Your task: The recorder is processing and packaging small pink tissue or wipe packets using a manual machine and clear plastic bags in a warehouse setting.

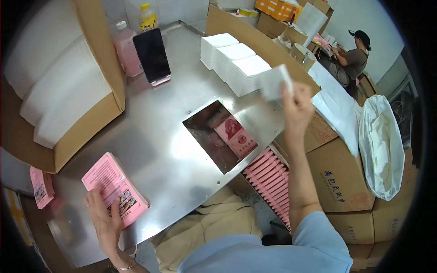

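My right hand [299, 107] is closed on a white folded paper napkin [272, 83], slightly blurred, held up near the cardboard flap. Just left of it stand several neat stacks of white folded napkins [236, 59]. On the near left of the metal table, my left hand [105, 218] lies on a stack of flat pink printed packets [116, 182], its thumb and fingers apart on the top one. Between the hands, a square opening [202, 132] in the tabletop shows a pink printed packet [235, 136] inside.
A phone [152, 57] leans on a stand beside a pink bottle [127, 48] and a yellow-capped bottle [148, 18]. An open carton [88, 123] of white napkins stands left. Right are pink packets in a row [271, 182], cartons [341, 182] and a white bag [381, 150]. Another person [353, 59] works behind.
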A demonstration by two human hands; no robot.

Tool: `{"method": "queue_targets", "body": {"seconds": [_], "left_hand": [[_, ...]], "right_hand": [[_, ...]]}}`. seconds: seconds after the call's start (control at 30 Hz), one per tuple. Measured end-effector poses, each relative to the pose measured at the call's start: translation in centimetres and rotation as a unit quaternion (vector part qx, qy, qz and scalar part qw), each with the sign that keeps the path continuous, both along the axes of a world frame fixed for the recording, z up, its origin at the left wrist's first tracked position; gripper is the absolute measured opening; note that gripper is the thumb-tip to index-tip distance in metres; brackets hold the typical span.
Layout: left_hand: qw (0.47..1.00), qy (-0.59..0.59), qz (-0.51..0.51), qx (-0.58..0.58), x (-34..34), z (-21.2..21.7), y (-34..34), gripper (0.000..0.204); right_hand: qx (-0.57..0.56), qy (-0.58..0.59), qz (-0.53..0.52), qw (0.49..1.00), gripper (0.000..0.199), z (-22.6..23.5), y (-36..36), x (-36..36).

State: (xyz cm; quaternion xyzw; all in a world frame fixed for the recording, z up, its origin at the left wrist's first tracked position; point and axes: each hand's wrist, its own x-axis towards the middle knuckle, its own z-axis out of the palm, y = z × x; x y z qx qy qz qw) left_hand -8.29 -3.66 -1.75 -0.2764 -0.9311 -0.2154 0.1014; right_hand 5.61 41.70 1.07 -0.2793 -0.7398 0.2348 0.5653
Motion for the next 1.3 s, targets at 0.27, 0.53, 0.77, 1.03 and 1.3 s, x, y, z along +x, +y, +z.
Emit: {"method": "queue_targets", "body": {"seconds": [0.27,0.53,0.77,1.03,1.3], "left_hand": [[0.99,-0.125,0.004,0.072,-0.6,-1.5,-0.1,0.016],[0.996,-0.057,0.011,0.06,-1.6,-0.8,-0.5,0.009],[0.972,0.011,-0.236,0.0,4.7,-3.2,12.7,0.015],[0.967,0.041,-0.234,0.094,5.8,-3.6,14.7,0.014],[0.963,0.012,-0.257,0.073,6.6,-3.9,15.2,0.017]], "right_hand": [[0.337,-0.306,-0.061,0.889,0.011,0.8,4.8,-8.2],[0.257,-0.335,0.006,0.907,0.026,-0.3,5.0,-7.5],[0.254,-0.335,0.011,0.907,0.025,-0.7,5.7,-7.5],[0.252,-0.298,0.02,0.921,0.024,-1.0,5.3,-7.1],[0.277,-0.251,-0.01,0.927,0.033,-1.7,6.0,-6.1]]}}
